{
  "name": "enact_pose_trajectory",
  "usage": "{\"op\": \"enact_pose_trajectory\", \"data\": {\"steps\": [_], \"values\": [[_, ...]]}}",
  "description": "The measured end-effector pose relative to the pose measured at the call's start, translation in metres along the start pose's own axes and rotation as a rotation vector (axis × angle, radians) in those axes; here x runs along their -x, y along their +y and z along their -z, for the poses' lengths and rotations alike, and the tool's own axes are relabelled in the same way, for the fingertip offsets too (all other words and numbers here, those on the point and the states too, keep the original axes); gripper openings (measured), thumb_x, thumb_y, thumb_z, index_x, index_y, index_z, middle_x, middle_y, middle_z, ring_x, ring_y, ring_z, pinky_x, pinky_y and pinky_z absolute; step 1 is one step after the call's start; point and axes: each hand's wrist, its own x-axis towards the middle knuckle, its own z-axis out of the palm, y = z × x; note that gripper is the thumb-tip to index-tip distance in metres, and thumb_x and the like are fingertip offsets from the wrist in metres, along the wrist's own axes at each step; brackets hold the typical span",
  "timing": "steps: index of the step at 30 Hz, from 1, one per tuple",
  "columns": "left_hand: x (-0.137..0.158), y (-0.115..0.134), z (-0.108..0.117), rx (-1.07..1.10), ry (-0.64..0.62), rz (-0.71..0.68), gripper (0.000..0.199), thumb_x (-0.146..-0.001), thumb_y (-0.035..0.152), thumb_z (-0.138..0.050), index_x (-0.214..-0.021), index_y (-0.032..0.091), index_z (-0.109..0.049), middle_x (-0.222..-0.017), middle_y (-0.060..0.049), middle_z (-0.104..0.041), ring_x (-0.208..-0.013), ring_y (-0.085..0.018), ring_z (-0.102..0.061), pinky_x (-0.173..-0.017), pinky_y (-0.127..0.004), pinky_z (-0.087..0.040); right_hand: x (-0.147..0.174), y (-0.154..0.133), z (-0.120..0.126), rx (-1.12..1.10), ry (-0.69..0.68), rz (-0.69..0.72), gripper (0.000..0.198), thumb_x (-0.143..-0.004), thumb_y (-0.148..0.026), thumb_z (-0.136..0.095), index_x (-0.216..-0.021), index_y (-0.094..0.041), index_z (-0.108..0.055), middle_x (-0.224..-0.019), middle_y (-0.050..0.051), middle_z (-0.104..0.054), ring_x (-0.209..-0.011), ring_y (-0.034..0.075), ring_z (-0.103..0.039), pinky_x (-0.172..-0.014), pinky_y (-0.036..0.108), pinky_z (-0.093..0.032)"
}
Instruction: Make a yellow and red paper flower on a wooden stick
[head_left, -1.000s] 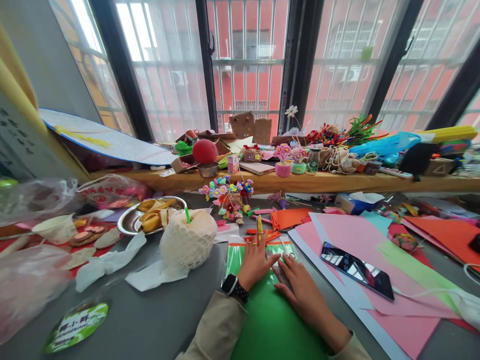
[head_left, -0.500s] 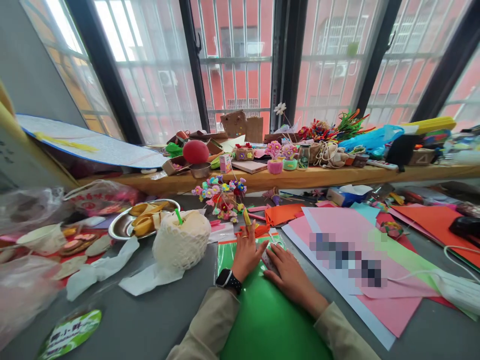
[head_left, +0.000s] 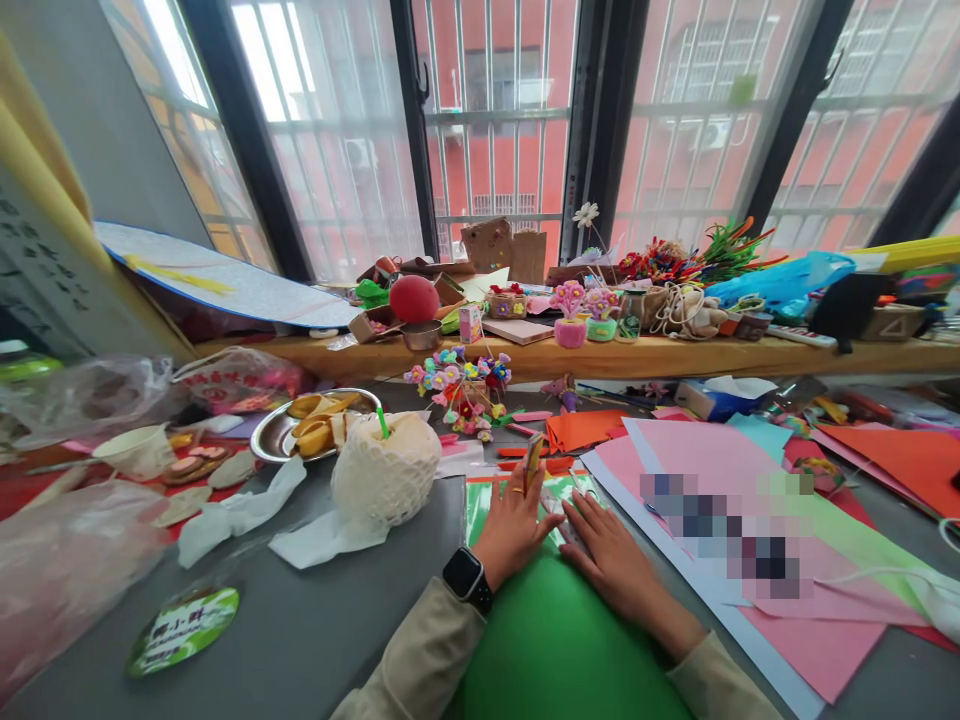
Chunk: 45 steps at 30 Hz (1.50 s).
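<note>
My left hand [head_left: 514, 530], with a smartwatch on its wrist, closes round a slim yellow utility knife [head_left: 533, 458] that points up and away. Its lower end is hidden by the fingers. Lying flat, my right hand [head_left: 611, 555] presses its stretched fingers on a pale patterned strip [head_left: 556, 508], mostly covered. Both hands rest over a glossy green sheet [head_left: 570, 640], which bulges towards me and has a clear wrapper with an orange band at its far end. The fingertips of the two hands nearly meet.
To the left stand a peeled coconut [head_left: 386, 470] in white netting and a steel bowl [head_left: 262, 438] of peel. Pink and white paper sheets [head_left: 840, 640] lie to the right. Behind are crochet flowers [head_left: 457, 385] and a crowded wooden sill [head_left: 337, 358].
The view has turned slightly left, so everything sits further right. The left hand, with the yellow knife, has drawn a little nearer; the right hand stays flat.
</note>
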Motion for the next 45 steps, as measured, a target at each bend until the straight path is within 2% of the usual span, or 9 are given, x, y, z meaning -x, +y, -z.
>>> {"op": "enact_pose_trajectory", "data": {"steps": [10,14,17,19,24,30,35,38,45], "values": [[0.006,-0.004,-0.008,-0.034,0.000,0.053,0.063,-0.076,0.049,-0.028,-0.128,0.016,-0.011,-0.133,-0.012,-0.019,-0.122,-0.025,-0.013,-0.094,-0.053,-0.013,0.004,0.003,-0.003,-0.043,0.084,-0.014,0.055,-0.075,-0.051,-0.031,-0.122,-0.022,-0.032,-0.130,0.006,-0.028,-0.119,0.022,-0.022,-0.095,0.044,-0.022],[0.008,-0.010,0.000,-0.031,-0.009,0.064,0.065,-0.075,0.048,-0.031,-0.128,0.015,-0.012,-0.132,-0.013,-0.022,-0.121,-0.025,-0.015,-0.095,-0.050,-0.014,0.004,0.006,0.004,-0.283,0.243,-0.044,0.049,-0.078,-0.044,-0.033,-0.117,-0.015,-0.040,-0.124,0.010,-0.039,-0.115,0.019,-0.032,-0.093,0.036,-0.029],[0.010,-0.017,0.004,-0.023,-0.006,0.075,0.065,-0.075,0.048,-0.031,-0.128,0.016,-0.011,-0.131,-0.012,-0.023,-0.121,-0.025,-0.016,-0.095,-0.048,-0.015,0.012,0.018,0.010,-0.392,0.380,-0.190,0.040,-0.081,-0.037,-0.028,-0.108,-0.014,-0.047,-0.115,0.009,-0.048,-0.107,0.016,-0.042,-0.088,0.031,-0.036],[0.013,-0.021,0.005,-0.026,-0.002,0.075,0.065,-0.075,0.048,-0.031,-0.128,0.016,-0.011,-0.131,-0.013,-0.023,-0.121,-0.025,-0.016,-0.095,-0.048,-0.015,0.021,0.026,0.011,-0.319,0.373,-0.242,0.041,-0.080,-0.037,-0.029,-0.107,-0.012,-0.048,-0.112,0.010,-0.051,-0.104,0.017,-0.044,-0.088,0.033,-0.036],[0.019,-0.030,0.004,-0.047,0.023,0.081,0.064,-0.076,0.047,-0.031,-0.127,0.015,-0.013,-0.131,-0.014,-0.024,-0.121,-0.026,-0.015,-0.095,-0.048,-0.015,0.040,0.021,0.000,-0.015,0.144,-0.056,0.051,-0.078,-0.044,-0.030,-0.119,-0.014,-0.038,-0.124,0.009,-0.037,-0.115,0.022,-0.032,-0.094,0.044,-0.025],[0.022,-0.032,0.007,-0.013,0.021,0.107,0.065,-0.075,0.047,-0.032,-0.128,0.016,-0.010,-0.131,-0.014,-0.023,-0.121,-0.025,-0.015,-0.095,-0.047,-0.017,0.042,0.011,-0.004,0.126,0.174,-0.037,0.049,-0.081,-0.042,-0.025,-0.120,-0.015,-0.037,-0.124,0.008,-0.038,-0.114,0.020,-0.033,-0.093,0.040,-0.027],[0.021,-0.031,0.012,0.018,0.014,0.121,0.065,-0.075,0.045,-0.035,-0.127,0.014,-0.012,-0.131,-0.015,-0.024,-0.121,-0.025,-0.016,-0.096,-0.044,-0.017,0.015,0.022,0.013,0.211,0.291,-0.085,0.035,-0.079,-0.024,-0.034,-0.110,-0.012,-0.045,-0.117,0.010,-0.046,-0.110,0.020,-0.037,-0.091,0.034,-0.029],[0.021,-0.031,0.014,0.006,0.025,0.109,0.065,-0.075,0.045,-0.034,-0.127,0.014,-0.013,-0.130,-0.015,-0.024,-0.121,-0.025,-0.016,-0.096,-0.044,-0.016,-0.011,0.028,0.026,0.342,0.241,-0.169,0.037,-0.074,-0.020,-0.042,-0.109,-0.011,-0.045,-0.110,0.012,-0.050,-0.105,0.024,-0.038,-0.084,0.037,-0.032],[0.020,-0.033,0.009,-0.008,0.037,0.112,0.065,-0.075,0.047,-0.034,-0.127,0.016,-0.012,-0.130,-0.013,-0.026,-0.121,-0.024,-0.016,-0.096,-0.043,-0.017,-0.051,0.026,0.037,0.501,0.146,-0.310,0.030,-0.077,-0.007,-0.029,-0.094,-0.004,-0.053,-0.089,0.019,-0.057,-0.084,0.025,-0.051,-0.068,0.038,-0.034]]}}
